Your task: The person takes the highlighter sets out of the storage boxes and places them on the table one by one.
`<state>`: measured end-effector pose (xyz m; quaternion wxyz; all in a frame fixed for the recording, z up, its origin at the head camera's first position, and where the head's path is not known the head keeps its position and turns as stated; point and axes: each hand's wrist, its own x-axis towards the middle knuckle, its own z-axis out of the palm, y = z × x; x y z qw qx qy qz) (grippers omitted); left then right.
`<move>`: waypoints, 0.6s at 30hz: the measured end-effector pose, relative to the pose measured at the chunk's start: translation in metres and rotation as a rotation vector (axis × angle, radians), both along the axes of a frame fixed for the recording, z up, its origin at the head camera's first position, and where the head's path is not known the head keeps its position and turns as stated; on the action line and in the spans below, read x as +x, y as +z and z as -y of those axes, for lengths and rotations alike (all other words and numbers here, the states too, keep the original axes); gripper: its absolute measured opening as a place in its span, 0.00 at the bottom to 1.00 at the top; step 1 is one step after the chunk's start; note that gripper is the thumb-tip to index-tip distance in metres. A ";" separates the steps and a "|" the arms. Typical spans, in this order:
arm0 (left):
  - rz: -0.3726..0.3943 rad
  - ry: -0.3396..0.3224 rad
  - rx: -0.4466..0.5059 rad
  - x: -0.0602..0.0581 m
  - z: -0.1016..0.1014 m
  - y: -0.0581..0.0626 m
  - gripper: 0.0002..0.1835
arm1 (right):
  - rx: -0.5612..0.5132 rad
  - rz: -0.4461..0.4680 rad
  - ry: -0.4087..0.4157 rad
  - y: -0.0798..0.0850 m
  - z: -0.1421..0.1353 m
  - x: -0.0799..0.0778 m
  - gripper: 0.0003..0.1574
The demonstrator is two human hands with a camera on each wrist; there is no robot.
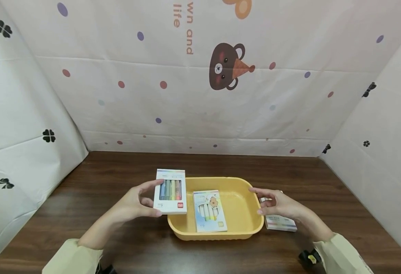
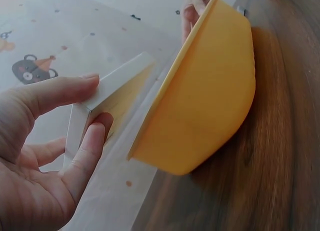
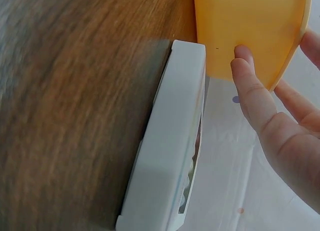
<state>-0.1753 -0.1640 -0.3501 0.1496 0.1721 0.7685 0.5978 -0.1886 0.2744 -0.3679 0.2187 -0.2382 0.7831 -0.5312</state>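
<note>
Left of centre in the head view, the white marker box (image 1: 170, 192) hangs over the left rim of the yellow basin (image 1: 241, 215), long axis up and down the frame, window facing the camera, red logo lower right. The left hand (image 1: 135, 203) pinches its left edge; the right hand (image 1: 279, 204) appears to pinch the basin's right rim. Carrying it well likely means keeping it steady and clear of the blue box (image 1: 210, 226) inside.

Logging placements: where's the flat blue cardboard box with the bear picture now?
In the head view, the blue box lies inside the oblong yellow plastic basin, near its middle, right of the flat white cardboard box held by the left hand.
</note>
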 end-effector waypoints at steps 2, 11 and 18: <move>-0.008 0.007 -0.005 0.001 0.005 0.001 0.48 | -0.004 0.000 0.001 0.000 0.000 0.000 0.45; -0.029 0.017 0.012 0.007 0.026 0.000 0.48 | -0.016 -0.002 0.003 0.002 0.000 0.001 0.44; -0.023 -0.001 0.054 0.013 0.038 -0.003 0.48 | -0.017 0.009 0.001 0.002 0.000 0.001 0.45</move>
